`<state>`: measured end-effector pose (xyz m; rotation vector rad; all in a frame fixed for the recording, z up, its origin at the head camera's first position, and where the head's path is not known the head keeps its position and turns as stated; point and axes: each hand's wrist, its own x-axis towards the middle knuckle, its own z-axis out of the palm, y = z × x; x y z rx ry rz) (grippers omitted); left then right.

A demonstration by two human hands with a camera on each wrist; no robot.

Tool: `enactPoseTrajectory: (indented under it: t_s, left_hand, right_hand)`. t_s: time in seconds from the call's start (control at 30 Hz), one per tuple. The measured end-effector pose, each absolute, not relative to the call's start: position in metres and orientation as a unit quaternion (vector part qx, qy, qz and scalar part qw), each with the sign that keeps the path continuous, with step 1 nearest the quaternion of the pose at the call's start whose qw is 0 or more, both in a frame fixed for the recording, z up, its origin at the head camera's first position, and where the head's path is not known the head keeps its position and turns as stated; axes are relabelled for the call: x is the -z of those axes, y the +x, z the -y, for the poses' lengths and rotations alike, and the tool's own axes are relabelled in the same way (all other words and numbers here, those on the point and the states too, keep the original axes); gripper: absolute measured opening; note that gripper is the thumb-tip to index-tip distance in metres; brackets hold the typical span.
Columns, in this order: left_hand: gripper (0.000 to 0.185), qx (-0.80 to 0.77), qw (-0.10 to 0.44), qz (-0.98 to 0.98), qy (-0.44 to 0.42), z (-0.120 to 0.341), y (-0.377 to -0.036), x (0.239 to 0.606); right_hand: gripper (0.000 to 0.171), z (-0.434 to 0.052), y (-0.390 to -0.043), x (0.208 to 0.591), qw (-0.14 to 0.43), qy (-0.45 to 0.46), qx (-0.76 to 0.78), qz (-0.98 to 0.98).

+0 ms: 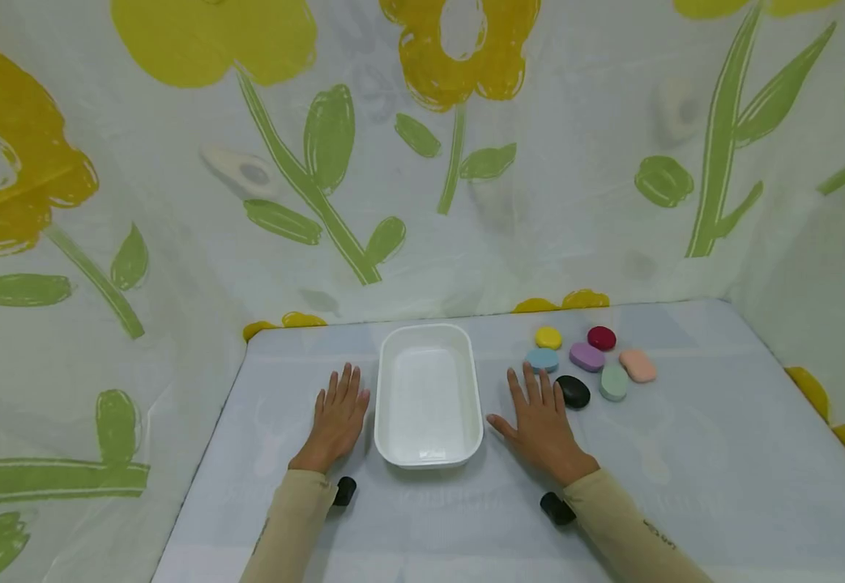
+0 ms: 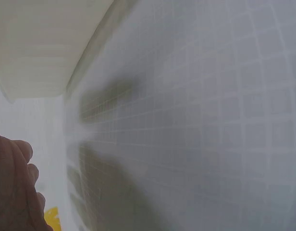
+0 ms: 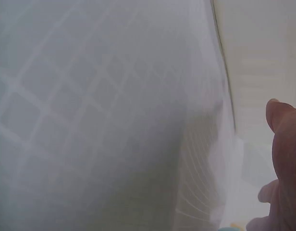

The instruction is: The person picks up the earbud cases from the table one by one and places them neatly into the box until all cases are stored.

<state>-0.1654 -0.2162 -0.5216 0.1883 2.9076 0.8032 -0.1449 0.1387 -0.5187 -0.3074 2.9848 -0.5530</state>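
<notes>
Between the two hands stands a white rectangular tray (image 1: 428, 397) with rounded corners and nothing inside. My left hand (image 1: 335, 417), palm down with fingers extended, is just left of it. My right hand (image 1: 543, 427) is to its right, fingers spread and holding nothing. Beyond its fingertips is a light blue oval piece (image 1: 543, 359), and a glossy black oval piece (image 1: 574, 391) is beside the fingers. In the left wrist view, fingers (image 2: 23, 159) appear near the tray's outer wall (image 2: 47, 48); the right wrist view shows the other wall (image 3: 258, 62) near the thumb.
Right of the tray lie more smooth rounded pieces: yellow (image 1: 548, 338), dark red (image 1: 601, 338), purple (image 1: 586, 357), pale green (image 1: 614, 382) and peach (image 1: 638, 366). A flower-printed curtain (image 1: 568, 227) surrounds the pale table (image 1: 699, 453). Black wrist devices (image 1: 557, 508) sit below both wrists.
</notes>
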Motion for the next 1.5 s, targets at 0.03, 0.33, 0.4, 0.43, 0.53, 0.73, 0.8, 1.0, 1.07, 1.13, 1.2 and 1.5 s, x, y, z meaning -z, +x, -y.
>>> enactPoseTrajectory:
  t_s: [0.03,0.33,0.4,0.43,0.53,0.73,0.8,1.0,1.07,1.13,1.2,1.5]
  left_hand:
    - [0.067,-0.264,0.061,-0.961,0.061,0.216,-0.165,0.521]
    - [0.062,-0.277,0.045,-0.958,0.058,0.211,-0.161,0.516]
    - [0.061,-0.287,0.042,-0.955,0.057,0.21,-0.162,0.516]
    - [0.06,-0.294,0.037,-0.953,0.06,0.21,-0.163,0.516]
    - [0.057,-0.354,0.022,-0.933,0.062,0.209,-0.165,0.514]
    - [0.059,-0.518,0.074,-0.852,0.008,0.205,-0.165,0.506]
    - [0.059,-0.549,0.092,-0.83,-0.022,0.202,-0.165,0.503]
    - [0.052,-0.598,0.098,-0.791,-0.086,0.193,-0.163,0.501]
    - [0.048,-0.611,0.095,-0.781,-0.089,0.19,-0.162,0.501]
    - [0.044,-0.622,0.094,-0.772,-0.091,0.188,-0.162,0.502]
    - [0.042,-0.631,0.089,-0.765,-0.091,0.186,-0.163,0.502]
    - [0.038,-0.654,0.069,-0.745,-0.113,0.18,-0.167,0.504]
  right_hand:
    - [0.09,-0.139,-0.145,0.519,0.044,-0.101,0.18,-0.977]
    - [0.09,-0.148,-0.143,0.516,0.005,-0.097,0.19,-0.977]
    - [0.089,-0.152,-0.143,0.516,-0.006,-0.094,0.197,-0.976]
    - [0.087,-0.155,-0.143,0.516,-0.013,-0.092,0.2,-0.975]
    - [0.083,-0.164,-0.144,0.516,-0.038,-0.086,0.212,-0.973]
    - [0.074,-0.184,-0.145,0.515,-0.085,-0.075,0.236,-0.965]
    - [0.07,-0.188,-0.145,0.515,-0.086,-0.069,0.246,-0.963]
    - [0.064,-0.196,-0.145,0.517,-0.064,-0.044,0.252,-0.965]
    - [0.061,-0.198,-0.144,0.519,-0.069,-0.044,0.247,-0.966]
    - [0.058,-0.2,-0.144,0.52,-0.078,-0.05,0.241,-0.966]
    - [0.055,-0.203,-0.142,0.52,-0.084,-0.055,0.236,-0.967]
    - [0.046,-0.209,-0.142,0.518,-0.075,-0.059,0.254,-0.963]
